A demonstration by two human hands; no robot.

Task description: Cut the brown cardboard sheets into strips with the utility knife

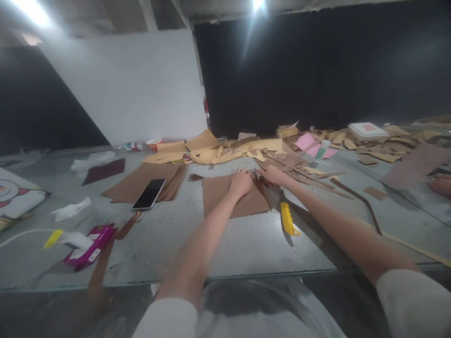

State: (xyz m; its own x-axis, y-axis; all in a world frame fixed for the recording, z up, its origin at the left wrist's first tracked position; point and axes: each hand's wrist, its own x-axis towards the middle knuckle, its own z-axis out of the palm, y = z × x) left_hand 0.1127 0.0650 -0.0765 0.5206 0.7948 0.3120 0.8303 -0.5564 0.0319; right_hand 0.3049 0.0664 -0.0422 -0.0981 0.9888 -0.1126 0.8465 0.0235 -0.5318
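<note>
My left hand lies on the far part of a brown sheet, its fingers resting on the surface. Close beside it, at the sheet's far right corner, my right hand has its fingers drawn together, with the index finger pointing towards the left hand. A small pale object between the two hands is too blurred to name. Below my right wrist lies a cutter with a yellow handle, touched by neither hand. At least one more brown layer shows under the sheet's right edge.
To the left are a stack of brown sheets, a phone and a magenta packet. Tan offcuts and strips spread along the back. A white box and another person's hand are at right.
</note>
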